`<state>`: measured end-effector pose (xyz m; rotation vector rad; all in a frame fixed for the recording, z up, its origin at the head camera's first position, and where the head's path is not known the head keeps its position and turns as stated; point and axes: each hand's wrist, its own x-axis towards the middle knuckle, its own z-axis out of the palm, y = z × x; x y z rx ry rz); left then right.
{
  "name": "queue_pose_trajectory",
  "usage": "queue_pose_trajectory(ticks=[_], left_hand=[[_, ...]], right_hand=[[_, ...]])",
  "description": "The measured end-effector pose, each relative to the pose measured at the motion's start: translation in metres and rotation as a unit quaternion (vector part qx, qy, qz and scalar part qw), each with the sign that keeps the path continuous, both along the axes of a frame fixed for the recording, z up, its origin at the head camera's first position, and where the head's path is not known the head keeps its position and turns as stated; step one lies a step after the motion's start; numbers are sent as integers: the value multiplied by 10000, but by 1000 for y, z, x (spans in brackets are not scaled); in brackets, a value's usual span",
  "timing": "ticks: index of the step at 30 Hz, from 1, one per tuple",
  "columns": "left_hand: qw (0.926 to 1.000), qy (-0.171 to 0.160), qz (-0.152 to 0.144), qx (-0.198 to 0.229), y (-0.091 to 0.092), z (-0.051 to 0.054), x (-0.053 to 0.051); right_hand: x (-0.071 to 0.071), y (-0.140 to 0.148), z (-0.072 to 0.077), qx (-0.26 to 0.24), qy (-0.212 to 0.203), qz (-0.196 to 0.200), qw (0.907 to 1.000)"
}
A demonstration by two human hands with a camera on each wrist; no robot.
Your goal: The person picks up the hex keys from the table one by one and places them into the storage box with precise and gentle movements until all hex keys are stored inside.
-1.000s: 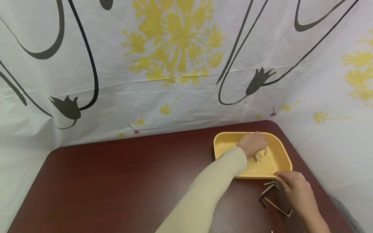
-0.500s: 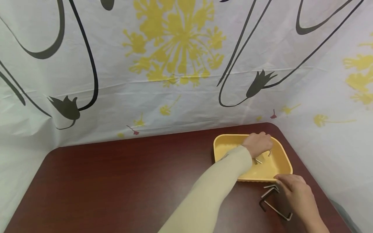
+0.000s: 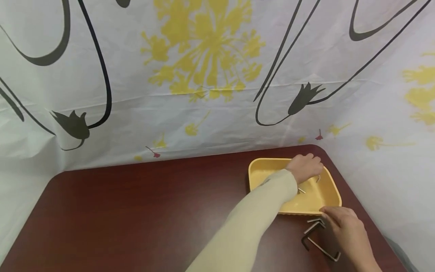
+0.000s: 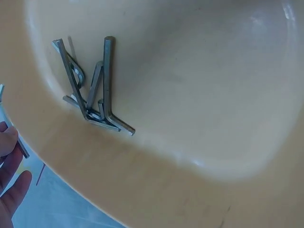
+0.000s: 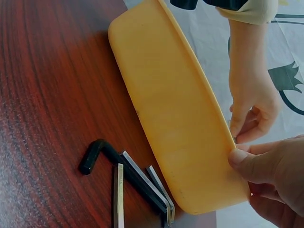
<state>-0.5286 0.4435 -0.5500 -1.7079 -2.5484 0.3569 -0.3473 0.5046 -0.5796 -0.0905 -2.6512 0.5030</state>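
My left hand (image 3: 304,168), its forearm in a cream sleeve, is over the far right part of the yellow tray (image 3: 259,172). Its fingers pinch an L-shaped hex key (image 4: 22,147), seen at the left edge in the left wrist view. Several more hex keys (image 4: 109,78) lie crossed in a heap on the tray's floor; in the head view the left hand and sleeve hide most of them. With thumb and fingers, my right hand (image 3: 346,228) grips the near right corner of the tray's rim, as the right wrist view (image 5: 275,171) also shows.
On the dark red table (image 3: 136,219), silver hex keys (image 3: 324,249) and a black hex key (image 5: 126,166) lie between the tray and my right hand. A patterned white cloth (image 3: 204,124) hangs along the table's back and right sides.
My left hand has shifted right across the tray with the hex key. The right hand keeps its grip on the rim, and the view has tipped slightly.
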Motion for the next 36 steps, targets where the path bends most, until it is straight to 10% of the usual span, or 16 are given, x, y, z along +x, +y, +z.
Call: queue_pose_trajectory(ticks=[6,17,36], left_hand=[[9990,-437,65,41,6,-9,3],[9996,7,-297,10,6,-24,0],[9974,-576,210,-381,-1,-43,2]], right_hand=[[1,2,0,28,68,-74,9999],[0,4,-2,73,148,21,9999],[1,4,-5,-58,502,101,9987]])
